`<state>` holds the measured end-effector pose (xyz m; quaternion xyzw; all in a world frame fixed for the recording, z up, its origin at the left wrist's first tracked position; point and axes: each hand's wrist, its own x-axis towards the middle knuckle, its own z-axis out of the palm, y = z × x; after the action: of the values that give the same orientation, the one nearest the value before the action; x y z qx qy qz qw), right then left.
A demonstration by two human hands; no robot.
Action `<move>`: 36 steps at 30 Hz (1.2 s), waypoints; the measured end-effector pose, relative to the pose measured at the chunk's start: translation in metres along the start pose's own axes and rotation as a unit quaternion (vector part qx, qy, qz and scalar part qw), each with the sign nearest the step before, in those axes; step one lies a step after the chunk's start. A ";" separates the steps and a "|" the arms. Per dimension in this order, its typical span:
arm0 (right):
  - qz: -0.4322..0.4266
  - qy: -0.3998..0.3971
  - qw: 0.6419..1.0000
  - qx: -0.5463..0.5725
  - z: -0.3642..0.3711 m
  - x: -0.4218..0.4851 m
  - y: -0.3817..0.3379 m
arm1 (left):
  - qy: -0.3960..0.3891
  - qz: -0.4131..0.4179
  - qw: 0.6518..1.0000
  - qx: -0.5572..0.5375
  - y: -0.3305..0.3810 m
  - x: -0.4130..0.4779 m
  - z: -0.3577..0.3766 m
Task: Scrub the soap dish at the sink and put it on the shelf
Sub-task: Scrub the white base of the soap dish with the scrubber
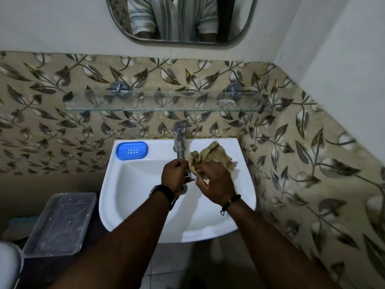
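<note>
A blue soap dish (132, 150) with small drain holes sits on the back left rim of the white sink (129, 184). Over the basin, under the chrome tap (179, 140), my two hands meet. My right hand (215, 180) grips a crumpled beige cloth (212, 158) that spreads up onto the sink's right rim. My left hand (177, 176) is curled beside it; a thin shiny thing shows between the fingers, and I cannot tell what it is. Neither hand touches the soap dish. A glass shelf (162, 104) hangs on the wall above the tap.
A clear plastic lidded box (60, 222) stands low on the left of the sink. Leaf-patterned tiles cover the wall, and the right wall closes in near the sink. A mirror (179, 19) hangs above the shelf. The drain (183, 188) is partly hidden by my left wrist.
</note>
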<state>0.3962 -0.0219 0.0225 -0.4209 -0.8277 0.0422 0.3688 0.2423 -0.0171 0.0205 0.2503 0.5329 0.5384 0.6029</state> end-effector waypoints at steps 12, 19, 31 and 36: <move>-0.113 -0.168 0.966 -0.159 -0.011 0.005 -0.021 | -0.074 0.077 0.992 0.066 0.015 -0.010 -0.032; -0.001 -0.110 0.961 -0.253 -0.003 0.014 -0.041 | -0.050 0.094 0.994 0.029 0.023 -0.004 -0.040; -0.133 -0.201 0.962 -0.128 -0.009 0.027 -0.044 | -0.055 0.075 0.995 0.041 0.031 -0.007 -0.041; -0.085 -0.195 0.940 -0.267 -0.015 0.038 -0.049 | -0.050 0.117 0.991 0.028 0.049 -0.004 -0.041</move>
<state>0.3591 -0.0291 0.0742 -0.4157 -0.8967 -0.1310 0.0768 0.1866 -0.0176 0.0517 0.3544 0.4842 0.5770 0.5541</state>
